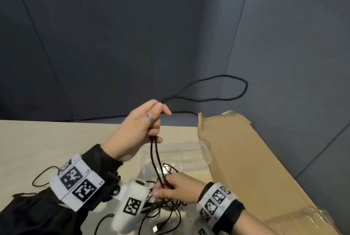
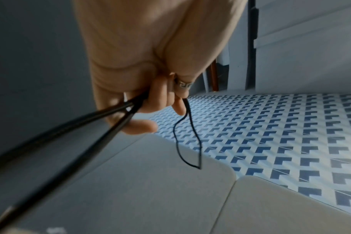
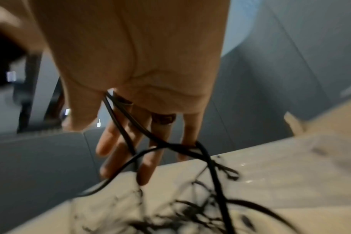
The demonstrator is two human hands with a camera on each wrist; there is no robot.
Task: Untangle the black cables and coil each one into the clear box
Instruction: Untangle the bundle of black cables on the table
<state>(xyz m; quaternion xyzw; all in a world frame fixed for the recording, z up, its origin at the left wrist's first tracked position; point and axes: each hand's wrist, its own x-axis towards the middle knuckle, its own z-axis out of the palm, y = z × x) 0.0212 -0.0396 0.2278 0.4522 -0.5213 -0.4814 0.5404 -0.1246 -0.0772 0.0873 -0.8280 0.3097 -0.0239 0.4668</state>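
Note:
My left hand (image 1: 155,119) is raised above the table and grips a doubled black cable (image 1: 156,157). A long loop (image 1: 217,88) of it sticks out to the right past the fingers. Two strands drop from that hand to my right hand (image 1: 167,185), which pinches them low over the tangle of black cables (image 1: 164,207) on the table. The clear box (image 1: 189,154) lies just behind the tangle and looks empty. In the left wrist view the fingers (image 2: 160,101) curl round both strands (image 2: 74,133). In the right wrist view the strands (image 3: 170,144) cross the fingers (image 3: 150,158).
A flattened cardboard box (image 1: 246,159) lies along the table's right side, against the clear box. A USB plug (image 1: 156,228) and thin cable loops (image 1: 42,177) lie on the beige table (image 1: 47,140). Grey upholstered panels (image 1: 113,45) wall in the far side.

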